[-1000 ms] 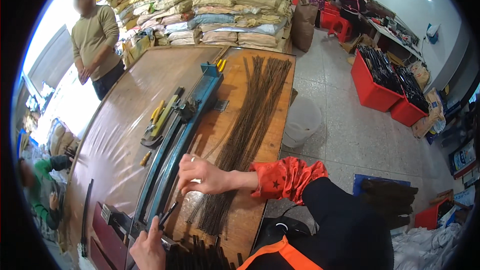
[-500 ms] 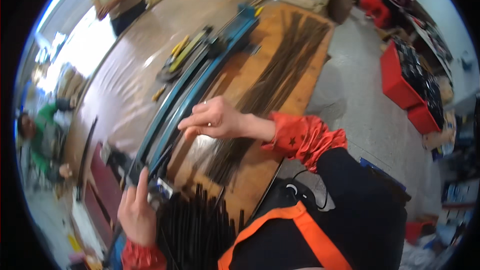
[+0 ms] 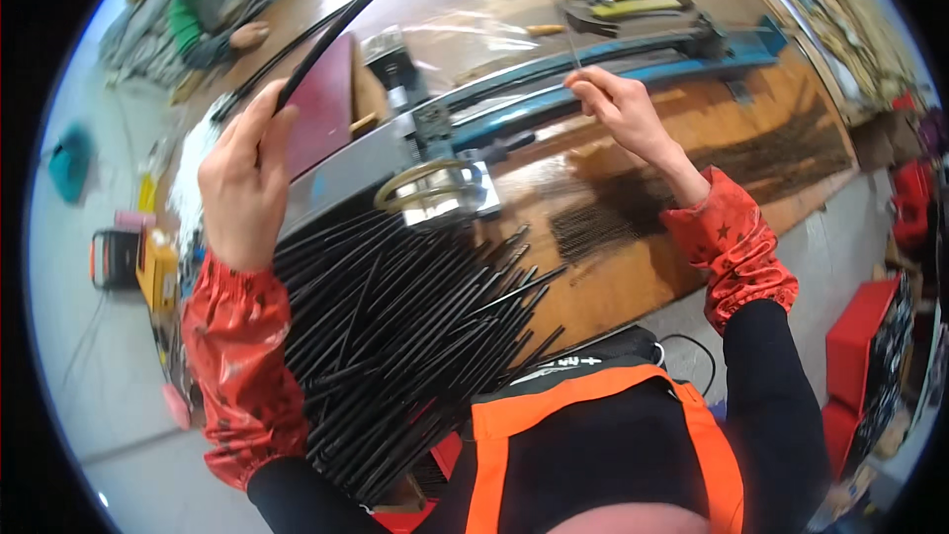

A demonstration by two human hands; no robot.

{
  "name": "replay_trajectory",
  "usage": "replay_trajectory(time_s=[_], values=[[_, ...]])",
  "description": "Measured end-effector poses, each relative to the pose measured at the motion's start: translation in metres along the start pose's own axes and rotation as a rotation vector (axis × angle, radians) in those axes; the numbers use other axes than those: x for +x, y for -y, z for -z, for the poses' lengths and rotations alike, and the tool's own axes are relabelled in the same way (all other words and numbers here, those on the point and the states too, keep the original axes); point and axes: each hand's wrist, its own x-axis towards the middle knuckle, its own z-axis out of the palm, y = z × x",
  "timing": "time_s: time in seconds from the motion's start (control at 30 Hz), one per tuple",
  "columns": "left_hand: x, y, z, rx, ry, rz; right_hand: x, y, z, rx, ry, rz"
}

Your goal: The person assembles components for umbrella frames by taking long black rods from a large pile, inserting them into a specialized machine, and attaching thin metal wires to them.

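Observation:
My left hand [image 3: 242, 178] is closed round a slim black tube [image 3: 336, 35], which slants up and away to the right. My right hand [image 3: 623, 114] is raised over the bench with thumb and fingers pinched on a thin wire-like rod [image 3: 571, 40]; its far end is blurred. Below the right hand runs a long blue metal rail [image 3: 534, 117], with a metal clamp block [image 3: 433, 127] at its left end. Thin dark-brown rods [image 3: 603, 227] lie bundled on the wooden board. Many black tubes [image 3: 395, 336] are heaped between my forearms.
A yellowish ring-shaped hose [image 3: 425, 186] sits by the clamp block. Beyond the rail lie yellow-handled tools [image 3: 623, 5]. A maroon board [image 3: 321, 109] stands left of the block. A co-worker in green [image 3: 213, 0] is across the table. Red bins [image 3: 860, 346] stand at right.
My view has turned left. My left hand has risen and now holds a black tube. My right hand now pinches a thin rod, farther right of the left hand.

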Motion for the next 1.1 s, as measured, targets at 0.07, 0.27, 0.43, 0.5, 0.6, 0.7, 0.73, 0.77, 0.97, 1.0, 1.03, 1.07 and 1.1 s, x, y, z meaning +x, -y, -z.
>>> replay_trajectory(time_s=[0.07,0.27,0.43,0.5,0.6,0.7,0.73,0.77,0.97,1.0,1.03,1.07,1.1], values=[[-0.009,0.009,0.010,-0.010,-0.028,0.044,0.035,0.043,-0.036,0.036,0.092,0.134],[-0.054,0.035,0.044,0.082,-0.014,0.138,0.109,0.082,-0.139,0.114,0.165,0.652],[-0.106,0.058,0.055,0.085,0.066,0.332,0.115,0.084,-0.158,-0.142,0.135,0.810],[-0.112,0.062,0.052,0.076,0.055,0.343,0.114,0.096,-0.160,-0.122,0.311,0.670],[-0.110,0.065,0.044,0.050,0.021,0.299,0.115,0.104,-0.176,-0.376,0.387,0.764],[-0.100,0.069,0.037,0.071,0.049,0.277,0.116,0.096,-0.169,-0.520,0.258,0.878],[-0.103,0.074,0.039,0.106,0.068,0.281,0.116,0.094,-0.166,-0.516,0.206,0.907],[-0.105,0.079,0.040,0.137,0.089,0.283,0.115,0.088,-0.151,-0.581,0.127,0.860],[-0.108,0.090,0.010,0.172,0.255,0.205,0.074,-0.020,0.016,-0.905,-0.097,0.669],[-0.103,0.089,-0.004,0.157,0.280,0.152,0.067,-0.025,0.041,-0.906,-0.174,0.658],[-0.092,0.078,-0.018,0.152,0.321,0.143,0.065,-0.034,0.064,-0.932,-0.150,0.591],[-0.079,0.066,-0.038,0.148,0.361,0.140,0.062,-0.034,0.072,-0.943,-0.176,0.645],[-0.070,0.063,-0.057,0.096,0.344,0.105,0.060,-0.026,0.069,-0.951,-0.188,0.640]])
